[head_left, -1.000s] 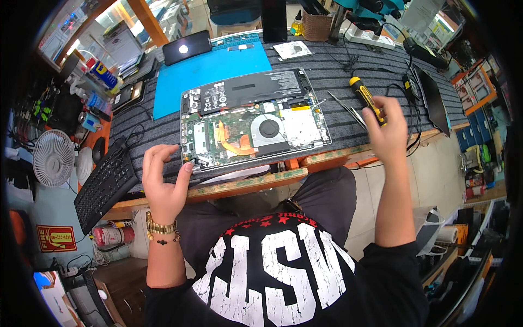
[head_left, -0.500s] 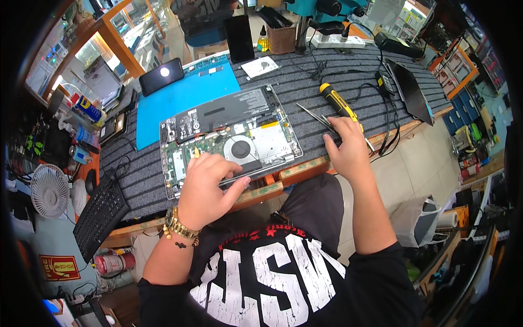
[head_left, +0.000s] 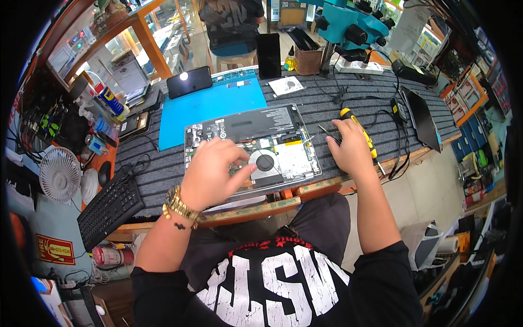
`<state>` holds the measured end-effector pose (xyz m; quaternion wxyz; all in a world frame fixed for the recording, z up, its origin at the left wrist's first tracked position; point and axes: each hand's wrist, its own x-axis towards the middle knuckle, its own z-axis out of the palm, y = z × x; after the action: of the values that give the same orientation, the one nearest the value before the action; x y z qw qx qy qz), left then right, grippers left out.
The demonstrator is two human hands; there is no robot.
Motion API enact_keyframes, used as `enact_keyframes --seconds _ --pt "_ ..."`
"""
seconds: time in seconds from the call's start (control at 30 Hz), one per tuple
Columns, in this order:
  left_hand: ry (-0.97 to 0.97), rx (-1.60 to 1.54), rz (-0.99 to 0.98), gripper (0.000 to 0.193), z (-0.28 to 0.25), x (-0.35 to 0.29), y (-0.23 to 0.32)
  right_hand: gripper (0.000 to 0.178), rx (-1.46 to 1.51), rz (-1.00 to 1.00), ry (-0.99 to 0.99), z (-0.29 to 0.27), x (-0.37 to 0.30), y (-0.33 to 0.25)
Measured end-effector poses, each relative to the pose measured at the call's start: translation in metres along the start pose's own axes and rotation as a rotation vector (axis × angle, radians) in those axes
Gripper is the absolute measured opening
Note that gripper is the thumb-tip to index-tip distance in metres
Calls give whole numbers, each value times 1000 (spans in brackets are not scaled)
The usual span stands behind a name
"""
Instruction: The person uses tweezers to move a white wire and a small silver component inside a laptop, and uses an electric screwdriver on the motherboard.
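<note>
Flat opened silver laptop (head_left: 272, 136), likely stiff, fragile inside: hold its rim; your left grip (head_left: 215, 171) loosely spread, right grip (head_left: 351, 152) at slim metal tweezers (head_left: 325, 130), can't tell whether pinching.

The screwdriver (head_left: 370, 143) is yellow-and-black, the mat (head_left: 210, 106) blue.
</note>
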<state>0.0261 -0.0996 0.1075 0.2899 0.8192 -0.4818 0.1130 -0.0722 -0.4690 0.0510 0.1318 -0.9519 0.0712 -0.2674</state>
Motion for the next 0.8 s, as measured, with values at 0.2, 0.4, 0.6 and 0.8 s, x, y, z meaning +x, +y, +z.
enact_keyframes --seconds 0.2,0.4,0.6,0.8 --pt "136 -93 -168 26 -34 42 -34 64 29 70 -89 19 65 -15" --pt "246 -100 -269 27 -27 55 -53 99 -27 212 -278 71 155 -37" --pt "195 -38 -253 24 -17 40 -60 108 -178 280 -398 103 207 -51" --pt "242 -65 -220 24 -15 37 -68 107 -253 358 -496 112 228 -63"
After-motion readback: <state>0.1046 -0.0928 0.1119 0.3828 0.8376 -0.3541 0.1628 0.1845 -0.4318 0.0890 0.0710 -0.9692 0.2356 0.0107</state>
